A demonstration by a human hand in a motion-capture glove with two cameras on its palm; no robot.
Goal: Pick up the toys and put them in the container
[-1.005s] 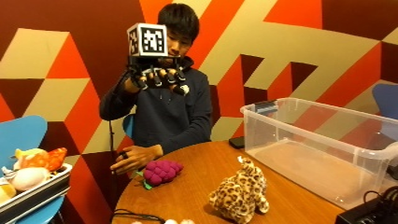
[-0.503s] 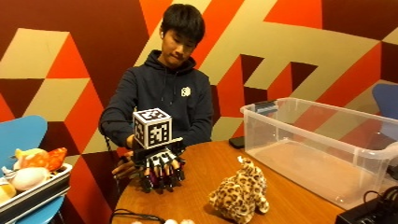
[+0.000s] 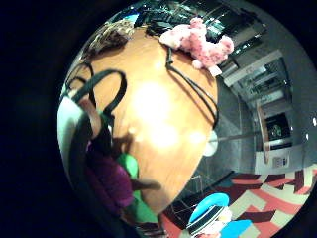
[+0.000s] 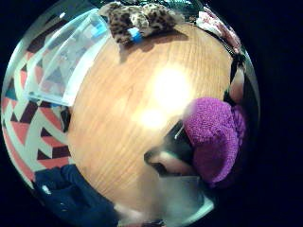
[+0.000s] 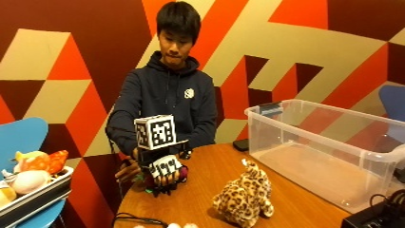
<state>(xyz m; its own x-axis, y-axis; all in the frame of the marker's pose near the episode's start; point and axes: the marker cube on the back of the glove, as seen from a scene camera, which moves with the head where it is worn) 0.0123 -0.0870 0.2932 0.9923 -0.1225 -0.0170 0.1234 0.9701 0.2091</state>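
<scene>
**Gloved hand down on the purple toy**

The right hand (image 5: 166, 175) has come down from head height a second ago to the worktop (image 5: 208, 190), and its grip is now wrapped over the purple toy (image 4: 215, 137), fingers curled around its knobbly body; the palm views show the toy pressed close against the palm, a green part (image 3: 131, 166) showing beneath it. The toy still appears to sit on the wood, at the edge nearest the person. That drop means the first pick is likely under way, with lift and carry not yet done.

Beyond the purple toy, toward the middle of the worktop, a leopard toy (image 5: 245, 194) stands upright, untouched. Farther from the purple toy, on the leopard's far side, the clear container (image 5: 316, 152) holds no toys. A pink toy (image 3: 200, 42) lies near the worktop's opposite edge, beside a black cable (image 3: 193, 84).

The worktop is round, glossy wood. Behind it a wall of red, orange and tan shapes; a blue chair (image 5: 22, 137) stands beside a tray of other toys (image 5: 32, 173).
</scene>
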